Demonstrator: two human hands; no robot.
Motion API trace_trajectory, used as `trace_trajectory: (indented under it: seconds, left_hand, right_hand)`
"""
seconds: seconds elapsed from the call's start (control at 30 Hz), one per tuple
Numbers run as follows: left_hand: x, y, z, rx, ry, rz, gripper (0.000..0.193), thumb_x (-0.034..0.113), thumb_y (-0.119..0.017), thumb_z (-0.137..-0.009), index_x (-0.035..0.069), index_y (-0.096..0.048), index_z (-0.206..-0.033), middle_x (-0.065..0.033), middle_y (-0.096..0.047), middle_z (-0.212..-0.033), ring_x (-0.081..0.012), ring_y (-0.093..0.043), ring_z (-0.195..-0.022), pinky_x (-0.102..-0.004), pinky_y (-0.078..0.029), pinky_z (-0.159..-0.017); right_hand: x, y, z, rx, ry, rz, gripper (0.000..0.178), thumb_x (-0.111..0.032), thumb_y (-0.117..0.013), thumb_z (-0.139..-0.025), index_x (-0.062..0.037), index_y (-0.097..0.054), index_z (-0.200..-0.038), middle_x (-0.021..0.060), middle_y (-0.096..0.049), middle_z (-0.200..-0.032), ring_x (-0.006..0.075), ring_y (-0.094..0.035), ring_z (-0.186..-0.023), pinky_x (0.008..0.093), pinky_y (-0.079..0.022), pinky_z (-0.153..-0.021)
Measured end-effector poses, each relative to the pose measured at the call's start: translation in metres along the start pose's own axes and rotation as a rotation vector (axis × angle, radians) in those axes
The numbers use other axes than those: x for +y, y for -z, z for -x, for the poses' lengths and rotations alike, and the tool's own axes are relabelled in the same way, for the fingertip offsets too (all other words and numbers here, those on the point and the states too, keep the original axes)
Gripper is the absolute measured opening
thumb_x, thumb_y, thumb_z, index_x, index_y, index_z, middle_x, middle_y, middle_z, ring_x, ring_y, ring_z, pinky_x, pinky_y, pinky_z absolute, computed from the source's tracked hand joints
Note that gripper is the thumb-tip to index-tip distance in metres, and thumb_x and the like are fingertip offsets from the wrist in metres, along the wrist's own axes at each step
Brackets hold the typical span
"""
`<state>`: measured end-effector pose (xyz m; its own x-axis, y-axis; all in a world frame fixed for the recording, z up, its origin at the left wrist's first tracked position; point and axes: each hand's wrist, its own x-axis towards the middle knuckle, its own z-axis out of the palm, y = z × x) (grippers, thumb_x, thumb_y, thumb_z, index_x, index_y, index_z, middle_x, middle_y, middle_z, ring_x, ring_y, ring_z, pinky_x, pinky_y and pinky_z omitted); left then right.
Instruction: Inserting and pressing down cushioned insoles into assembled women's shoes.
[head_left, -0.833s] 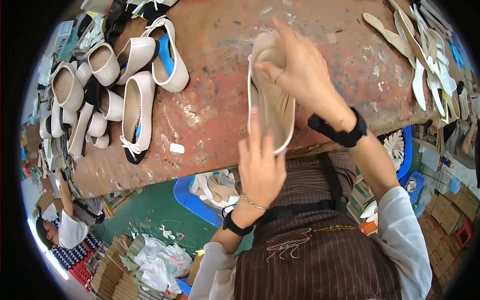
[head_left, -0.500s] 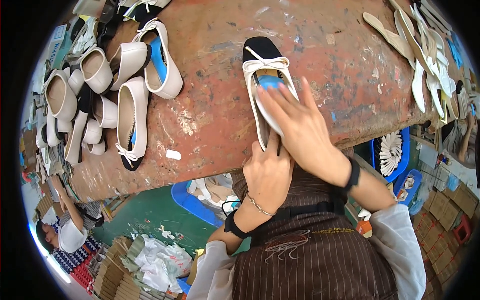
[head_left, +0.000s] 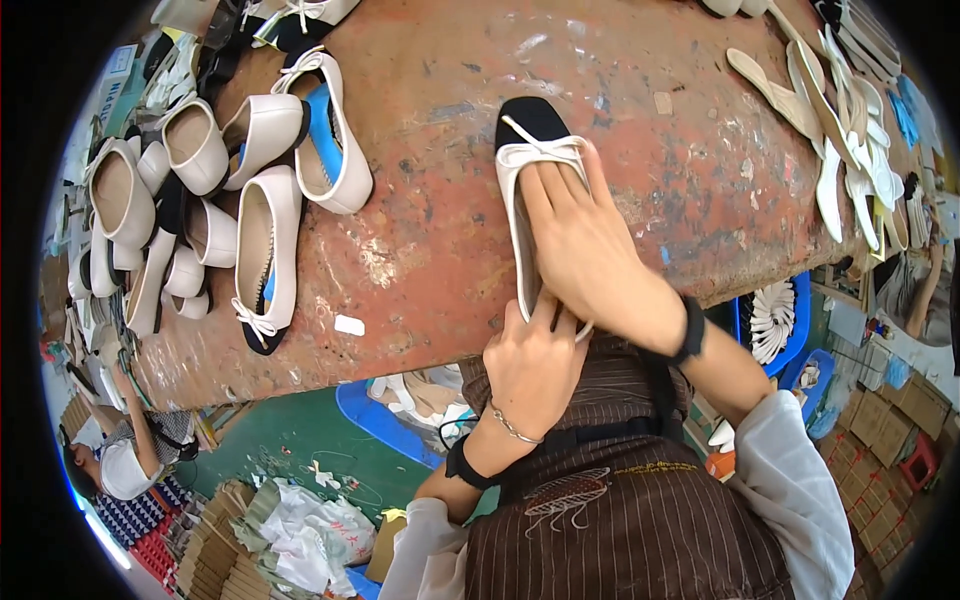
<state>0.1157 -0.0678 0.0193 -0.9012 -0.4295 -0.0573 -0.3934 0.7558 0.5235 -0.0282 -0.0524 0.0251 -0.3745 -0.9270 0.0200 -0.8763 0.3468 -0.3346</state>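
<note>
I see the right hand (head_left: 585, 245) flat and unclenched inside the cream shoe (head_left: 519, 238); the left hand (head_left: 535, 368) touches its near end, grip unclear to me

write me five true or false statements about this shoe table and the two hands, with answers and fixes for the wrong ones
1. The right hand reaches its fingers into the shoe. True.
2. The shoe at the hands is white all over. False: its toe end is black.
3. The left hand is at the heel end of that shoe. True.
4. A metal bracelet circles the right wrist. False: the bracelet is on the left wrist.
5. All the other shoes lie at the right end of the table. False: pale shoes are grouped on the left of the table.
</note>
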Motion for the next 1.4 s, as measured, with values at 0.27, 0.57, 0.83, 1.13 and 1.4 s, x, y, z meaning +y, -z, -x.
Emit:
trace_trajectory:
  seconds: [0.27, 0.57, 0.83, 1.13, 1.4]
  left_hand:
    - [0.003, 0.003, 0.003, -0.022, 0.014, -0.009, 0.028, 0.019, -0.080, -0.070, 0.006, -0.073, -0.094, -0.0084, -0.066, -0.105, -0.0360, -0.063, -0.092, -0.0444, -0.055, -0.066]
    - [-0.011, 0.054, -0.008, 0.144, -0.116, 0.165, 0.033, 0.018, -0.083, -0.071, 0.004, -0.076, -0.101, -0.0146, -0.072, -0.111, -0.0376, -0.068, -0.089, -0.0404, -0.054, -0.080]
    - [-0.257, 0.345, 0.042, 0.730, 0.305, -0.365, 0.044, 0.018, -0.076, -0.083, 0.000, -0.062, -0.120, -0.0171, -0.067, -0.106, -0.0301, -0.063, -0.095, -0.0443, -0.049, -0.090]
    - [-0.244, 0.366, -0.189, 0.765, 0.292, -1.140, 0.063, 0.018, -0.071, -0.087, 0.000, -0.047, -0.142, -0.0275, -0.053, -0.136, -0.0417, -0.051, -0.128, -0.0469, -0.039, -0.108]
    - [0.106, 0.070, -0.469, 0.347, -0.740, -0.331, 0.054, 0.031, -0.078, -0.080, 0.002, -0.064, -0.122, -0.0234, -0.056, -0.135, -0.0366, -0.049, -0.133, -0.0463, -0.045, -0.104]
  right_hand:
    - [0.008, -0.020, -0.001, 0.081, 0.054, 0.275, 0.042, -0.011, -0.052, -0.086, 0.0048, -0.055, -0.125, 0.0186, -0.063, -0.110, 0.0329, -0.060, -0.113, 0.0632, -0.019, -0.117]
    - [0.038, 0.021, -0.006, -0.502, 0.357, -0.243, 0.022, -0.011, -0.058, -0.082, 0.0000, -0.074, -0.092, 0.0207, -0.072, -0.103, 0.0329, -0.067, -0.108, 0.0634, -0.024, -0.115]
    - [0.289, 0.099, 0.029, 0.399, -0.495, 0.104, 0.060, -0.008, -0.070, -0.077, -0.0027, -0.053, -0.135, 0.0231, -0.050, -0.141, 0.0411, -0.046, -0.132, 0.0470, -0.040, -0.109]
    - [0.314, 0.129, 0.039, 0.633, -0.221, -0.110, 0.041, -0.006, -0.064, -0.079, 0.0009, -0.058, -0.120, 0.0185, -0.057, -0.117, 0.0365, -0.058, -0.101, 0.0436, -0.047, -0.096]
    - [0.256, 0.160, 0.052, 1.554, -0.078, -1.176, 0.062, -0.037, -0.040, -0.104, 0.0007, -0.028, -0.151, 0.0090, -0.055, -0.088, 0.0218, -0.055, -0.090, 0.0427, -0.046, -0.095]
